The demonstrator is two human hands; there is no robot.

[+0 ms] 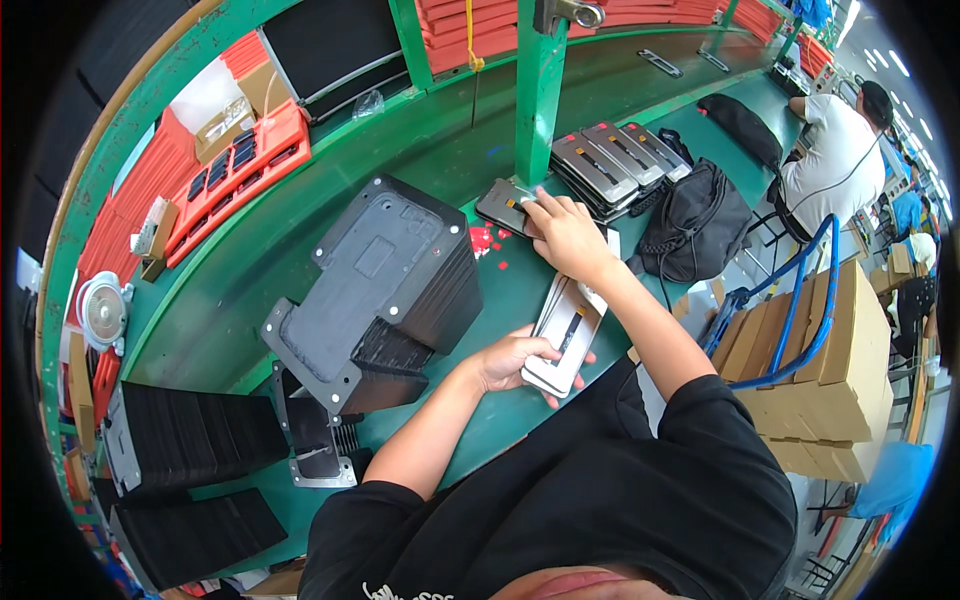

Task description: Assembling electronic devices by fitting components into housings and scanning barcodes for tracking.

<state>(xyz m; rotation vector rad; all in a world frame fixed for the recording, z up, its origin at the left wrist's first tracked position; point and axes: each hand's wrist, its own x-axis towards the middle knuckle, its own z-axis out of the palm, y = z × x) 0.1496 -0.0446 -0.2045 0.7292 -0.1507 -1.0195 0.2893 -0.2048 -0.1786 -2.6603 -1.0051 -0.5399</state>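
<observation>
Left hand (512, 362): closed; pale panels (568, 345) gripped, apparently for steadiness
Right hand (570, 238): partly curled; dark panel (497, 204) placed at fingertips; grip cannot be told

From where I stand, this looks like a factory floor, an assembly workshop rather than a home or office. A long green workbench (505, 295) runs into the distance beneath a scuffed green metal frame (541, 100). Identical parts sit in batches: a tall stack of black plates (375, 270), piles of matching flat panels (600, 165), an orange tray (240, 180) of small dark pieces. Cardboard boxes (825, 400) stand beside a blue tubular rail (800, 300). Farther along, a co-worker in a white shirt (835, 150) sits under rows of ceiling lights (897, 62).
</observation>
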